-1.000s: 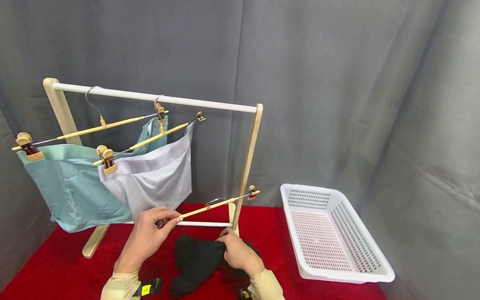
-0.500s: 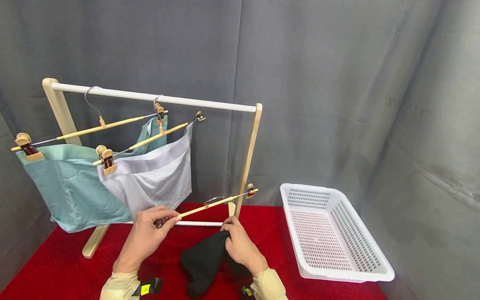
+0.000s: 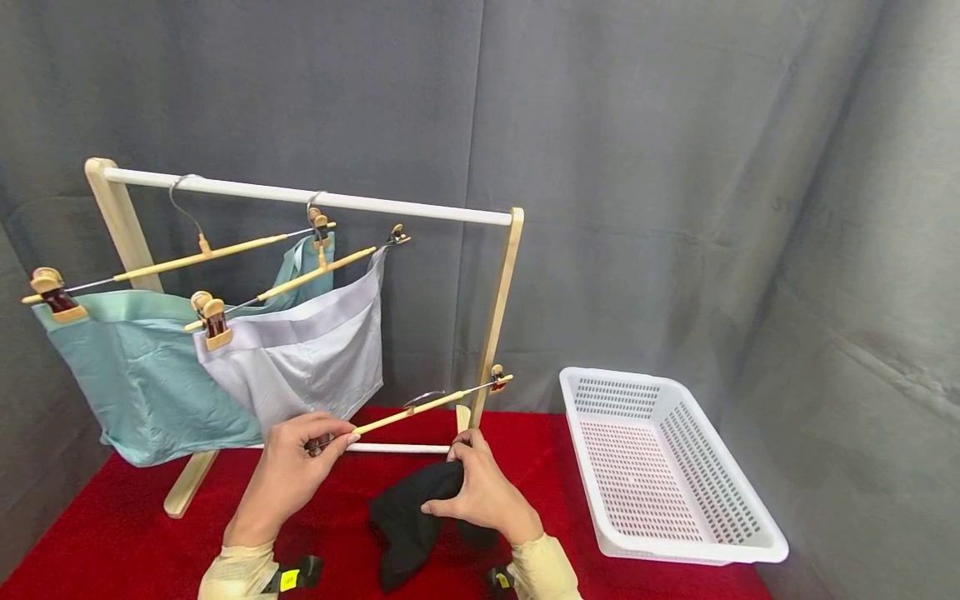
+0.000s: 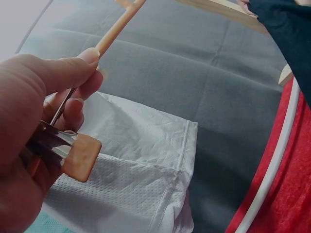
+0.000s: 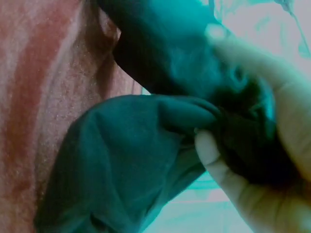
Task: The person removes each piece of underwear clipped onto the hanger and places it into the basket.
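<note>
Two grips are at work, twelve o'clock being away from the person. The left grip [image 3: 291,468] pinches the bar of a hanger [image 3: 390,419] near one end, fingers curled about the near clip [image 4: 81,156]. At its three o'clock, the right grip [image 3: 487,496] holds the black cloth [image 3: 408,517], thumb spread along it. The cloth droops in folds between the grips, apart from the hanger; whether its lower edge touches the bench [image 3: 561,500] I cannot tell.

The bar points between two and three o'clock to its far clip [image 3: 498,381]. Held by one end only, it could tip or twist if the pinch loosened, and its hook [image 3: 426,394] might then snag the rack [image 3: 500,300] just beyond. The cloth looks bunched; clipping it so could trap a fold or leave it crooked.

Lilac shorts [image 3: 307,358] hang close, at the left grip's twelve; a careless lift could brush them. Teal shorts [image 3: 150,375] hang at its ten. A basket [image 3: 690,550] sits at the right grip's three.
</note>
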